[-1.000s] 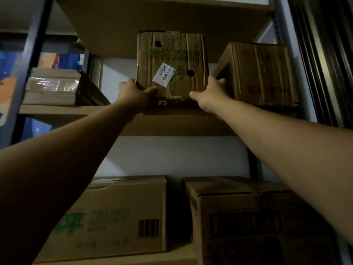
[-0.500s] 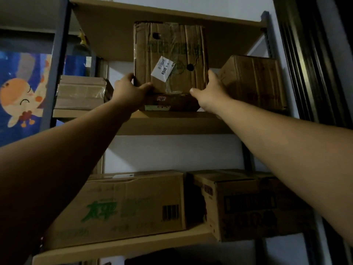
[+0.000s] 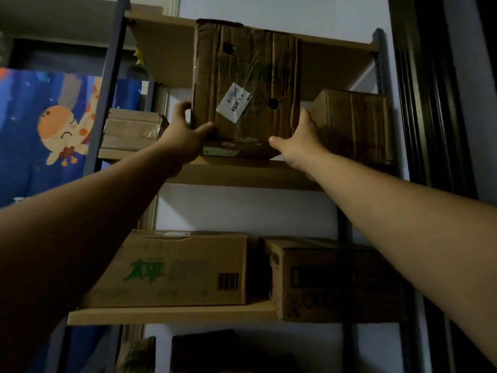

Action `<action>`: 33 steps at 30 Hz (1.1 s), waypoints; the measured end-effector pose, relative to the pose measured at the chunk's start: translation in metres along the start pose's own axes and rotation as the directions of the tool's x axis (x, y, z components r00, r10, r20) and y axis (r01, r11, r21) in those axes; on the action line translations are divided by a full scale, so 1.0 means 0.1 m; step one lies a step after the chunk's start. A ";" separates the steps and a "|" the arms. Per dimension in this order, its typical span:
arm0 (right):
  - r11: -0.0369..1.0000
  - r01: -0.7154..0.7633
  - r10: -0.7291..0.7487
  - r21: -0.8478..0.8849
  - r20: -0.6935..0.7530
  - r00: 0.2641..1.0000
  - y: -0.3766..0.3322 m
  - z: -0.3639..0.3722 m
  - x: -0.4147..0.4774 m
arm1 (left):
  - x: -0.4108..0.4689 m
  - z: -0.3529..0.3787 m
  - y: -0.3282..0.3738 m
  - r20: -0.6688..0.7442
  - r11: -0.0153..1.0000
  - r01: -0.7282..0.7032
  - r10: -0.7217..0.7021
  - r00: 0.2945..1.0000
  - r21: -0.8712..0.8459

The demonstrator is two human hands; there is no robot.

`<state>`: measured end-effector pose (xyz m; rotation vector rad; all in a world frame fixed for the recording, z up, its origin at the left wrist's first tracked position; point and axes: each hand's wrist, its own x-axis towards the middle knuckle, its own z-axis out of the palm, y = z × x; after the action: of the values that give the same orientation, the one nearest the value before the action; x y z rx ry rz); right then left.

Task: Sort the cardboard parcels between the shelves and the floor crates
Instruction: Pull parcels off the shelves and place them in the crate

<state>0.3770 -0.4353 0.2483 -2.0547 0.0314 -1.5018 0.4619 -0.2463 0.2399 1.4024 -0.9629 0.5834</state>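
Overhead, a worn brown cardboard box (image 3: pixel 250 76) is being gripped at a tan wooden shelf (image 3: pixel 242 173).
Left hand (image 3: pixel 185 135) and right hand (image 3: pixel 298 146) are clamping its lower corners.

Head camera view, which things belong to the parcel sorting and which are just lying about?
Job: labelled parcel, gripped by left hand and right hand; flat parcel and brown parcel beside it; green-printed carton and dark carton on the lower shelf.
Lying about: cartoon poster, dark frame.
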 end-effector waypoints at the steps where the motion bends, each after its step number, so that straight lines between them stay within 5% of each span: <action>1: 1.000 -0.004 0.004 0.006 0.016 1.000 0.02 -0.05 -0.03 | -0.06 0.04 0.04 -0.007 1.000 0.003 -0.003 1.000 -0.004; 17: 0.941 0.087 -0.108 0.327 0.044 0.993 -0.31 -0.78 -0.61 | -0.76 0.08 0.81 -0.076 0.991 -0.133 0.131 0.988 -0.028; 27: 0.943 0.007 -0.012 0.333 0.014 1.000 -0.61 -0.61 -0.89 | -1.04 -0.26 0.90 -0.063 0.988 0.005 -0.015 0.998 -0.154; 33: 0.846 -0.064 -0.004 0.529 0.126 0.992 -0.56 -0.47 -1.10 | -1.17 -0.46 0.78 0.007 0.986 0.032 -0.031 0.999 -0.165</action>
<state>0.2783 -0.3708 0.1886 -1.6720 -0.3644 -1.1873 0.3462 -0.1690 0.1894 1.2692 -0.9682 0.4665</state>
